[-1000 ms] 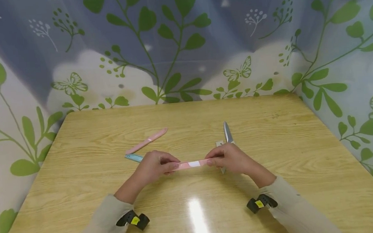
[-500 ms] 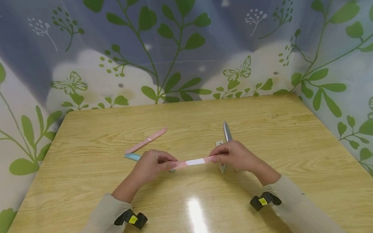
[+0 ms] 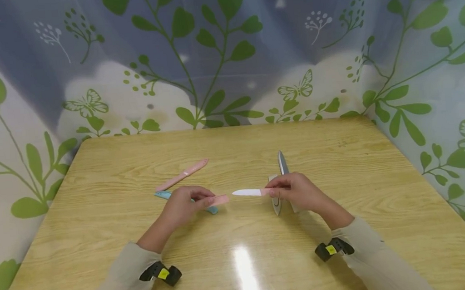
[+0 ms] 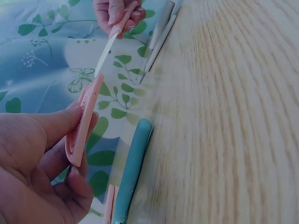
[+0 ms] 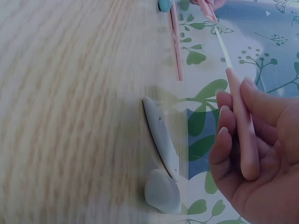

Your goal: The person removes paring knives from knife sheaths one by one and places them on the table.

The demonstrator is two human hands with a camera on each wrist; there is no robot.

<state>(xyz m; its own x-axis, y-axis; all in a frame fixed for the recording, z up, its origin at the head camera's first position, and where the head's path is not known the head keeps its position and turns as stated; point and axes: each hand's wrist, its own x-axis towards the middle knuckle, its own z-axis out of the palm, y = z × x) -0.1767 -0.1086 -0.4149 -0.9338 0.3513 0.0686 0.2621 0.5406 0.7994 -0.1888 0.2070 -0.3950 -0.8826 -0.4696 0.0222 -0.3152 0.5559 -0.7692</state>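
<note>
In the head view my left hand [image 3: 185, 206] pinches a pink blade sheath [image 3: 221, 200] between thumb and fingers. My right hand [image 3: 300, 195] grips a small knife [image 3: 246, 192] by its pink handle, its white blade pointing left. A short gap shows between the blade tip and the sheath's mouth there. The left wrist view shows the sheath [image 4: 88, 119] held edge-on, with the tip close by its upper end. From the right wrist, the pink handle [image 5: 244, 128] lies across curled fingers with the thumb against it. Both things are held above the table.
A pink folded or sheathed knife [image 3: 182, 175] lies on the wooden table [image 3: 233, 149] at left. A turquoise knife [image 3: 163, 194] lies partly under my left hand. Beside my right hand are a grey-bladed knife [image 3: 283, 163] and a pale sheath [image 3: 277, 205]. A leaf-patterned curtain [image 3: 227, 72] hangs behind.
My right hand has moved to the right, drawing the white-bladed knife out of the pink sheath. My left hand has shifted slightly left with the sheath, and the pieces are now apart.
</note>
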